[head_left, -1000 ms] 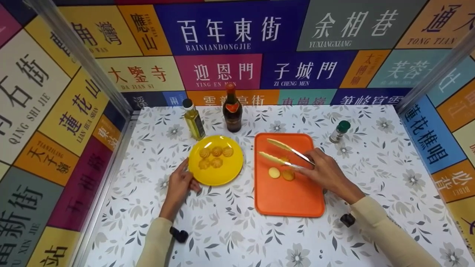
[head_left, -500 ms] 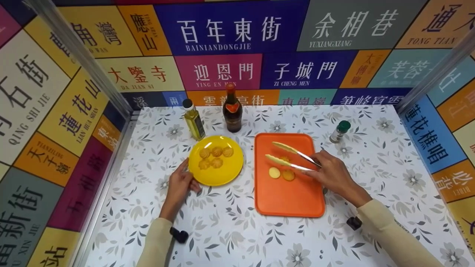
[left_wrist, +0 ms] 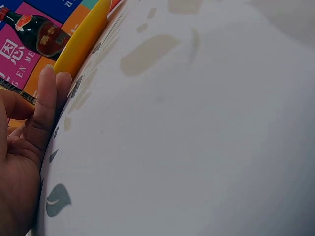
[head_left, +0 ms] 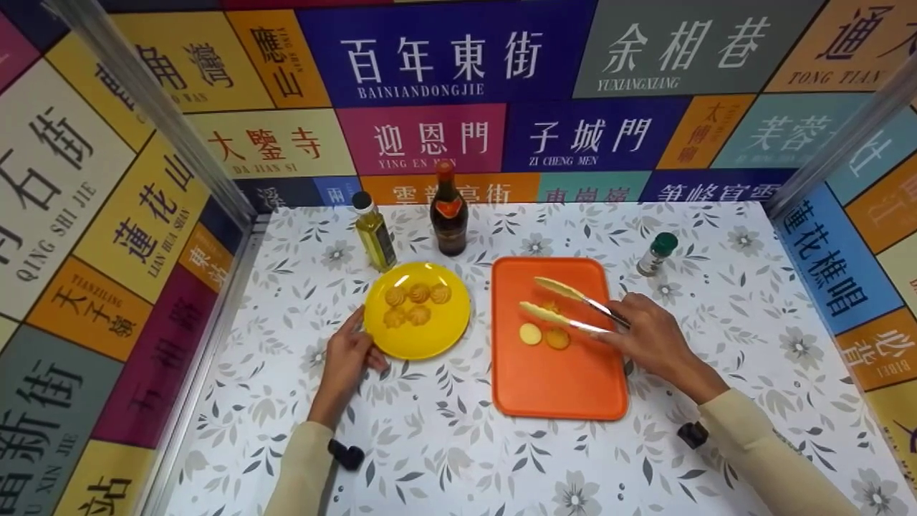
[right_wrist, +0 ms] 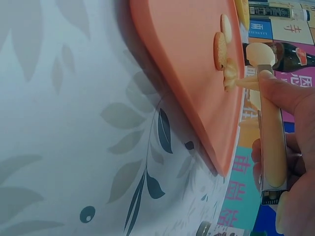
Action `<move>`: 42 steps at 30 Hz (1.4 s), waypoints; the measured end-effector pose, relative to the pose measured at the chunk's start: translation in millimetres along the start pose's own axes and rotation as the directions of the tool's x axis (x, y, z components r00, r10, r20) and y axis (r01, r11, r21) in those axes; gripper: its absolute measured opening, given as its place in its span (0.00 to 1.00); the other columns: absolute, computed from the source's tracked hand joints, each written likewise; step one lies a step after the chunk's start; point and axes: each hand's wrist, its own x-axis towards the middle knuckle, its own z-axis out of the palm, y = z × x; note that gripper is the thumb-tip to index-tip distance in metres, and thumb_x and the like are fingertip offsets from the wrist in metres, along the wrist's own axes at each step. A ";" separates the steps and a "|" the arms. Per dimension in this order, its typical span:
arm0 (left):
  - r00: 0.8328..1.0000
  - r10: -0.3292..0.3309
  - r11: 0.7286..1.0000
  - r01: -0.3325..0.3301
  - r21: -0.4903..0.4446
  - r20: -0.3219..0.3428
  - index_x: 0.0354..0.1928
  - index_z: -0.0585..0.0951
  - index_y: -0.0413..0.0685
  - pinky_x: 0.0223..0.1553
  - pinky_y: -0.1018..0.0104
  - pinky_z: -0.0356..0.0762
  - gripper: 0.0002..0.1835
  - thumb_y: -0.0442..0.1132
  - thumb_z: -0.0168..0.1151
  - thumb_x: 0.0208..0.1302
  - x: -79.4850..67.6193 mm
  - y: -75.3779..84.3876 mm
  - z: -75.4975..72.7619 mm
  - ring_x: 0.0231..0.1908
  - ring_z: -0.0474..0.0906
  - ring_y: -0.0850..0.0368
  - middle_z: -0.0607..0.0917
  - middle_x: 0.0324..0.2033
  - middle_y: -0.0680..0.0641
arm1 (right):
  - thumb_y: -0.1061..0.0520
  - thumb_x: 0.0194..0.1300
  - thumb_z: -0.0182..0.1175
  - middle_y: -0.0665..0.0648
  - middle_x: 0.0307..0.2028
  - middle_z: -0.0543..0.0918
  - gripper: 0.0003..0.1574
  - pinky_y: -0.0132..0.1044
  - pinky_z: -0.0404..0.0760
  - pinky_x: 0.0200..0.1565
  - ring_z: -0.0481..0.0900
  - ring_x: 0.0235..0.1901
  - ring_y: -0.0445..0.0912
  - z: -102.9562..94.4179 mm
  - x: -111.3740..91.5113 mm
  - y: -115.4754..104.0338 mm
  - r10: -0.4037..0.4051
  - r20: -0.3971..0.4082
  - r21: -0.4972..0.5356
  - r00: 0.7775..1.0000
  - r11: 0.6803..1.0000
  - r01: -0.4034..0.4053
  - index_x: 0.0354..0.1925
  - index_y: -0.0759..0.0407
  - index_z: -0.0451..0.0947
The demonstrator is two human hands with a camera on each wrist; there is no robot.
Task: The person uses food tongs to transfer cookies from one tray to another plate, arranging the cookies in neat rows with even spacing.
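In the head view my right hand (head_left: 655, 337) grips a pair of tongs (head_left: 566, 290) with gold tips, their arms spread apart above the orange tray (head_left: 559, 390). A pale round biscuit (head_left: 530, 334) and a browner round biscuit (head_left: 557, 339) lie on the tray. A ridged biscuit (right_wrist: 230, 74) lies near the tong tips in the right wrist view; contact is unclear. My left hand (head_left: 351, 351) rests by the yellow plate (head_left: 437, 340), its fingers touching the lower left rim. Several swirled biscuits (head_left: 418, 292) sit on that plate. The left fingertips are partly hidden at the rim.
Behind the plate stand an oil bottle (head_left: 375, 233) and a dark bottle (head_left: 450, 222) with a red cap. A small green-capped jar (head_left: 655, 254) stands to the tray's right. Printed walls (head_left: 423, 140) border the flower-patterned table (head_left: 430, 459).
My right hand and the tongs have shifted right and slightly toward me over the tray. The left hand, plate and biscuits look unmoved.
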 end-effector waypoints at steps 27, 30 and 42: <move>1.000 -0.007 1.000 0.007 -0.014 0.008 0.86 0.65 0.49 0.25 0.55 0.91 0.35 0.30 0.52 0.81 -0.4 1.5 0.9 0.21 0.87 0.44 0.88 0.25 0.31 | 0.52 0.55 0.87 0.59 0.37 0.85 0.31 0.46 0.83 0.36 0.80 0.35 0.51 -10.2 0.5 9.4 0.022 0.059 -0.017 0.998 1.000 -0.021 0.53 0.66 0.91; 1.000 -0.013 1.000 0.013 -0.017 0.004 0.86 0.65 0.49 0.25 0.55 0.91 0.35 0.30 0.53 0.80 -0.3 1.5 1.0 0.21 0.87 0.44 0.88 0.25 0.31 | 0.52 0.56 0.86 0.58 0.36 0.84 0.30 0.45 0.81 0.35 0.78 0.35 0.49 -11.0 1.2 9.8 0.019 0.077 -0.037 0.997 0.999 -0.016 0.53 0.66 0.91; 1.000 -0.009 1.000 0.009 -0.015 0.006 0.86 0.65 0.47 0.25 0.59 0.91 0.35 0.28 0.51 0.80 0.0 0.5 -0.5 0.21 0.87 0.46 0.87 0.25 0.32 | 0.52 0.60 0.84 0.56 0.35 0.80 0.30 0.40 0.74 0.32 0.73 0.33 0.46 -13.4 3.1 10.6 0.024 0.152 -0.076 0.988 0.997 -0.012 0.56 0.66 0.91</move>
